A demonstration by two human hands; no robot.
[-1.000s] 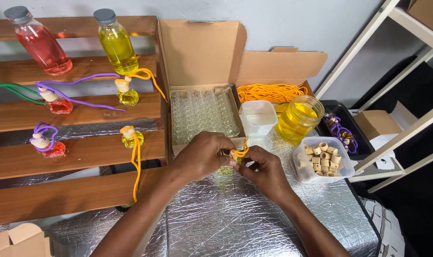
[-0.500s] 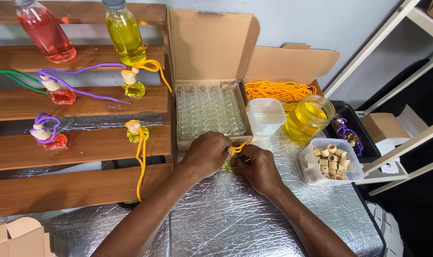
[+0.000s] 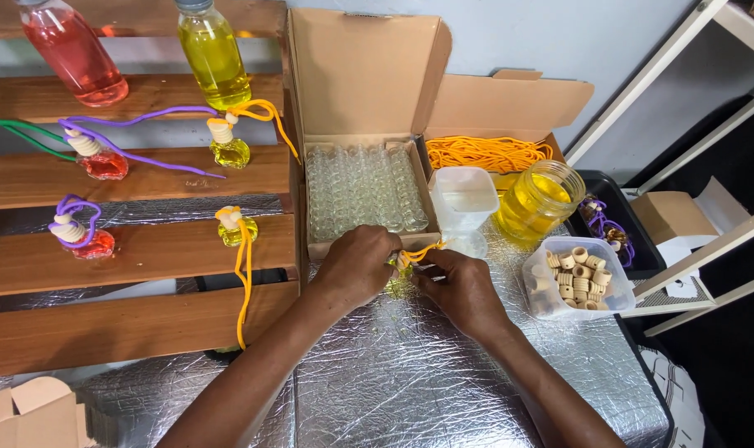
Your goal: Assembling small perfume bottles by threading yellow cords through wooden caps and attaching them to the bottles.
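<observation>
My left hand [image 3: 356,270] and my right hand [image 3: 457,286] meet over the silver foil table [image 3: 394,390], just in front of the open box of small glass bottles [image 3: 364,191]. Between the fingers sits a small bottle with yellow liquid [image 3: 400,264], mostly hidden, with an orange cord [image 3: 425,248] looping out of it to the right. Both hands pinch at the bottle and its cord.
Wooden stepped shelves [image 3: 128,249] at left carry finished small bottles with purple and orange cords and two tall bottles, red [image 3: 74,54] and yellow [image 3: 213,54]. A box of orange cords [image 3: 485,153], a white cup [image 3: 464,199], a jar of yellow liquid [image 3: 539,199] and a tub of wooden caps [image 3: 580,274] stand at right.
The hands stay together on the small bottle with small finger movements; the orange cord now lies out to the right. The view has shifted slightly downward.
</observation>
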